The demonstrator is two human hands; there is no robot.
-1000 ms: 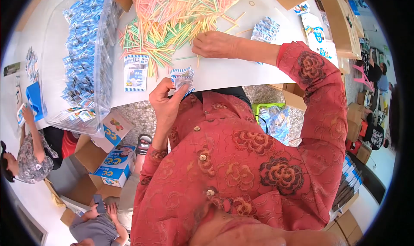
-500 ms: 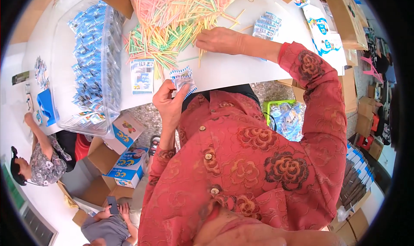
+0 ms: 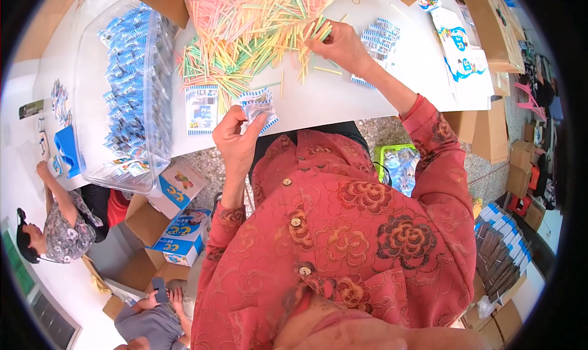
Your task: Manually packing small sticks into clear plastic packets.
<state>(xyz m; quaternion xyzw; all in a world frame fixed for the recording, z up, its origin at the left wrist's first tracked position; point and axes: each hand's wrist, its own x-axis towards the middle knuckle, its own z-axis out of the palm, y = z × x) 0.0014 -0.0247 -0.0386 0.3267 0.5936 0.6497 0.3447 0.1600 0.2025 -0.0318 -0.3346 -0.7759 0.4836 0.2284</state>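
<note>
My left hand (image 3: 237, 140) pinches a small blue-and-white striped packet (image 3: 258, 106) at the table's near edge. The packet looks partly clear, with one end toward the pile. My right hand (image 3: 344, 48) is closed on several thin pastel sticks (image 3: 317, 30), yellow and green, at the right side of the heap. The heap of pink, yellow and green sticks (image 3: 236, 59) spreads over the white table (image 3: 300, 98), below a clear bag of more sticks (image 3: 263, 3). A flat packet (image 3: 202, 110) lies left of my left hand. More flat packets (image 3: 378, 40) lie beside my right hand.
At left stands a clear plastic bin (image 3: 152, 105) filled with packets. Cardboard boxes (image 3: 484, 28) edge the table, and a green basket of packets (image 3: 401, 166) is below it. Two other people are at left, one (image 3: 64, 224) at the table, one (image 3: 153, 319) holding a phone.
My right hand has moved up and to the right over the heap and now shows several sticks in its fingers. My left hand and its packet have shifted slightly left and down.
</note>
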